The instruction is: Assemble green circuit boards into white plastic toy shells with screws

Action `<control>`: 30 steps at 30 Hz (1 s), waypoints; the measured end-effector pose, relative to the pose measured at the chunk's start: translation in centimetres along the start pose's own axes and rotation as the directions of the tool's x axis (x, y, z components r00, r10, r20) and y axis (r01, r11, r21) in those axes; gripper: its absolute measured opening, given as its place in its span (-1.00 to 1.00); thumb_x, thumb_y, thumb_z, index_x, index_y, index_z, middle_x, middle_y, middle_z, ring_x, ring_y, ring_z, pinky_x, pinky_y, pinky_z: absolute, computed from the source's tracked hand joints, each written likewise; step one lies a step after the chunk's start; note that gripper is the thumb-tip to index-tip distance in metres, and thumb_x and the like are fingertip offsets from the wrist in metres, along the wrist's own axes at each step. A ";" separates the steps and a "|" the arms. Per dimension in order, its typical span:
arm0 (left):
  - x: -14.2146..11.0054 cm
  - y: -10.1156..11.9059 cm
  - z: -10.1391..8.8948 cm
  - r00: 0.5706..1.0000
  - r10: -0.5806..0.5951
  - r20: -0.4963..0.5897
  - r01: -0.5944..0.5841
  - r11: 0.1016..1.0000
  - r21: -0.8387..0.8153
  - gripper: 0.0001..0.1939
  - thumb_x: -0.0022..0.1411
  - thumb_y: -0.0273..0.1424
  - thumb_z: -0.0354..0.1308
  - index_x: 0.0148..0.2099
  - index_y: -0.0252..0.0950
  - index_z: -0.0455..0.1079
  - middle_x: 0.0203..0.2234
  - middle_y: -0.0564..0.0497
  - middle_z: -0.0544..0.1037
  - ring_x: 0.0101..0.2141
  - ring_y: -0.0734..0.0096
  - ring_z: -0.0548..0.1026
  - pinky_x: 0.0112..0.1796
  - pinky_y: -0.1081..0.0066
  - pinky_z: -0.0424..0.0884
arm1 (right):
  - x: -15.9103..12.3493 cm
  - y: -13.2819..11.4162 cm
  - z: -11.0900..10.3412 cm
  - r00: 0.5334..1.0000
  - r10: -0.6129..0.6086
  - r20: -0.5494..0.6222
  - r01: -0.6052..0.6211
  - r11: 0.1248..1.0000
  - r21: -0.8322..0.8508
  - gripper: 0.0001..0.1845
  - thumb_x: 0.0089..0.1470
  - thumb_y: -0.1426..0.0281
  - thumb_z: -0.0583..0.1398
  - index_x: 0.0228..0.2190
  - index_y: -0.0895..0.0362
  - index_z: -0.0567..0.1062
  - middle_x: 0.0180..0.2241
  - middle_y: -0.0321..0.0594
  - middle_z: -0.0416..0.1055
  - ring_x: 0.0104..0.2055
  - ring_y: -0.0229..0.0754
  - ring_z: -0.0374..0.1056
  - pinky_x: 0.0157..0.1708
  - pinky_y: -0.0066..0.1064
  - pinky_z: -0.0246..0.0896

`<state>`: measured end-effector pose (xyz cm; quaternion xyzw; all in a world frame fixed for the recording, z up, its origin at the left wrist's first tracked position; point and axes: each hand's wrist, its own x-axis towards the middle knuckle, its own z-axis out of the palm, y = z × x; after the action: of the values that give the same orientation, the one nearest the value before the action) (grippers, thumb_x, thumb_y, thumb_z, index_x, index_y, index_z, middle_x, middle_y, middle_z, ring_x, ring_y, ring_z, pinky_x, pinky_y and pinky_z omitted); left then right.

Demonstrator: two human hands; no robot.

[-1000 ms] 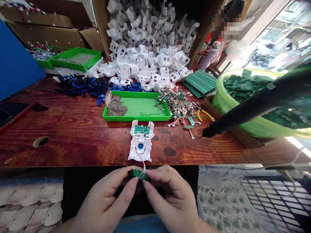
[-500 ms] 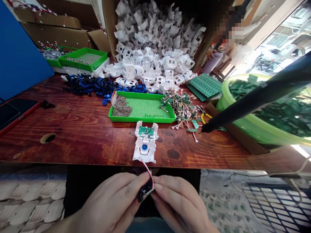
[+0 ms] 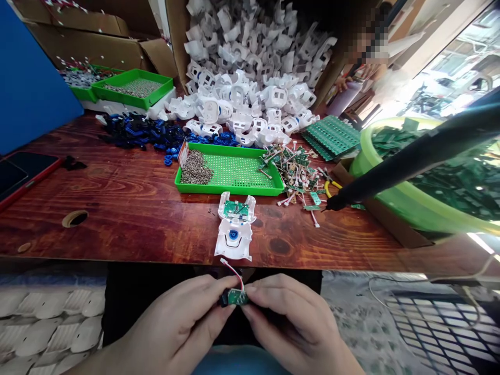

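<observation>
Just below the table's front edge, a small green circuit board [image 3: 237, 297] is pinched between my two hands. A red and white wire lead [image 3: 233, 271] rises from it and ends in a loose white plug. Closed fingers of my left hand [image 3: 183, 317] grip a black plastic part [image 3: 224, 298] at the board's left end. My right hand [image 3: 292, 317] pinches the board's right end between thumb and fingers. On the table ahead lie two white shell halves: the nearer [image 3: 233, 246] carries a blue piece, the farther [image 3: 221, 209] holds a green circuit board [image 3: 236, 209].
Beyond the shells sits a green tray [image 3: 230, 190] with small screws [image 3: 197, 169]. Wired boards [image 3: 299, 174] lie right of it, near yellow-handled pliers [image 3: 328, 190]. A black screwdriver [image 3: 375, 182] hangs at right before a yellow-green tub [image 3: 375, 166]. White shells [image 3: 238, 99] are heaped behind.
My hands have turned the board about, so its green face shows again after appearing edge-on. The lead now stands up with its plug free in view.
</observation>
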<state>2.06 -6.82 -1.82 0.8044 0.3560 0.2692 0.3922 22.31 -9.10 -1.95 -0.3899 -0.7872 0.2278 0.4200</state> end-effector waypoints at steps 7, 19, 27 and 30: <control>-0.2 0.3 0.2 0.983 -0.186 -0.012 0.182 0.973 -0.139 -0.75 0.28 -0.38 0.05 -0.06 -0.03 0.47 -0.34 0.13 0.59 -0.33 0.48 0.53 -0.22 0.66 0.44 | 0.3 -0.9 0.1 0.994 0.101 0.034 -0.101 0.995 -0.001 -0.76 0.06 0.58 0.17 -0.20 0.11 0.40 -0.38 -0.19 0.47 -0.37 -0.29 0.41 -0.39 -0.51 0.39; -0.5 0.0 0.7 0.932 -0.361 -0.025 0.328 0.872 -0.363 -0.77 0.28 -0.32 0.06 -0.08 -0.07 0.49 -0.26 0.12 0.63 -0.27 0.42 0.56 -0.21 0.62 0.46 | 0.0 -1.1 1.6 0.963 0.268 -0.019 -0.266 0.962 0.059 -0.88 0.08 0.53 0.15 -0.30 0.15 0.45 -0.43 -0.21 0.42 -0.42 -0.30 0.37 -0.43 -0.51 0.32; -0.4 0.3 1.2 0.899 -0.437 0.030 0.386 0.758 -0.526 -0.77 0.27 -0.31 0.08 -0.09 -0.16 0.50 -0.26 0.06 0.64 -0.23 0.34 0.57 -0.16 0.50 0.50 | -0.1 -1.1 2.3 0.915 0.390 -0.107 -0.370 0.914 0.165 -0.91 0.03 0.52 0.21 -0.38 0.11 0.50 -0.49 -0.30 0.43 -0.45 -0.32 0.41 -0.46 -0.56 0.31; -0.3 0.3 1.3 0.898 -0.439 0.008 0.375 0.758 -0.533 -0.77 0.28 -0.32 0.08 -0.07 -0.14 0.49 -0.23 0.07 0.63 -0.20 0.35 0.57 -0.13 0.52 0.48 | -0.1 -1.2 2.5 0.928 0.356 -0.106 -0.345 0.932 0.111 -0.88 0.04 0.53 0.19 -0.36 0.12 0.52 -0.49 -0.27 0.45 -0.46 -0.32 0.41 -0.47 -0.55 0.31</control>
<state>2.88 -7.78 -2.34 0.5530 0.4584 0.3104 0.6226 19.75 -9.98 -2.47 -0.5182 -0.6661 0.3097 0.4380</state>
